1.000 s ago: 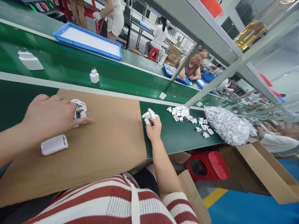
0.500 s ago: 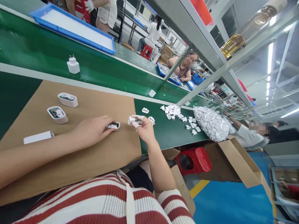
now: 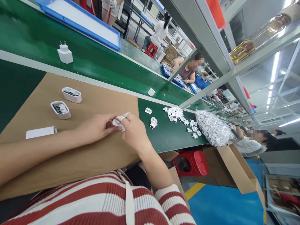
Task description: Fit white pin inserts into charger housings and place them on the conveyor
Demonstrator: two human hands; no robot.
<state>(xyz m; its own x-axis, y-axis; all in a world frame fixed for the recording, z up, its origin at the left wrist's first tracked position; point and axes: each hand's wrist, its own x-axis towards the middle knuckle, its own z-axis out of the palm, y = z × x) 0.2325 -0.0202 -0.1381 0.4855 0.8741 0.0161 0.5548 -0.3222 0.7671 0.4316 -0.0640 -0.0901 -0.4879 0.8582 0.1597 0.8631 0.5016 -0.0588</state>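
Observation:
Over the cardboard sheet (image 3: pixel 100 156) my two hands meet. My left hand (image 3: pixel 97 126) is closed round a white charger housing, mostly hidden by the fingers. On its open end my right hand (image 3: pixel 134 131), with white covers on some fingertips, presses a white plug cap (image 3: pixel 118 122); whether it is seated I cannot tell. Two open housings (image 3: pixel 60 110) with circuit boards inside stand to the left, and another white housing (image 3: pixel 41 132) lies on its side near my left forearm. Loose plug caps (image 3: pixel 153 122) with pins lie just right of my right hand.
A pile of plug caps (image 3: pixel 174 112) and a clear bag full of white parts (image 3: pixel 212 128) lie to the right. Across the green belt stand a white pinned charger (image 3: pixel 65 53) and a blue tray (image 3: pixel 93 29). A metal post (image 3: pixel 187 99) rises beyond the pile. Co-workers sit farther off.
My right hand has moved left with the plug cap, from the cardboard's right edge to the housing in my left hand. The charger on the belt has shifted left in view.

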